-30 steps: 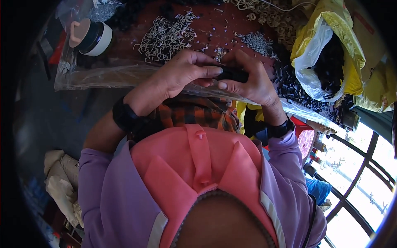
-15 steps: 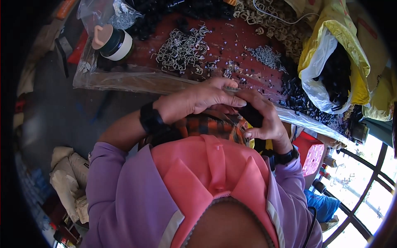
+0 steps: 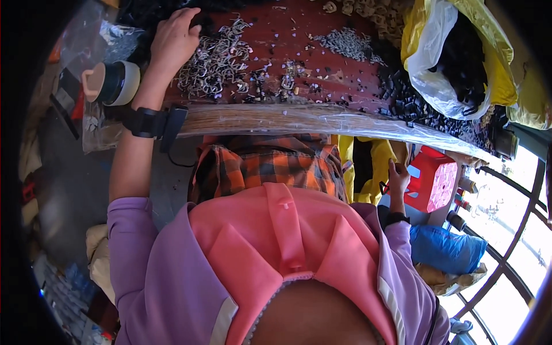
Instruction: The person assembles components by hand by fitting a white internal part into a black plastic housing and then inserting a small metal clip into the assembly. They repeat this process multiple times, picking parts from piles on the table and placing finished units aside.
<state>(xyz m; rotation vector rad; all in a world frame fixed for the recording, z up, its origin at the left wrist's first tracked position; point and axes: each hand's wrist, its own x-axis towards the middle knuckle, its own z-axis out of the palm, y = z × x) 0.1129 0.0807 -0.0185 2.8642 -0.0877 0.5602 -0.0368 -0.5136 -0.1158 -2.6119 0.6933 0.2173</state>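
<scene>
Holds left hand (image 3: 175, 43) at far left of red bench (image 3: 273, 40), at edge of black parts (image 3: 142, 11) and just beside pile of bent metal pieces (image 3: 218, 60). Shows left grip loose, thumb and forefinger apart. Has right hand (image 3: 398, 177) at near right, below bench edge, between yellow bag (image 3: 380, 161) and red plastic container (image 3: 440, 178). Cannot tell right grip's state or its hold on small dark item (image 3: 383, 187) just beside it. Note small grey pieces (image 3: 348, 45) right of metal pile, white-lined bag (image 3: 426, 86) at far right.
</scene>
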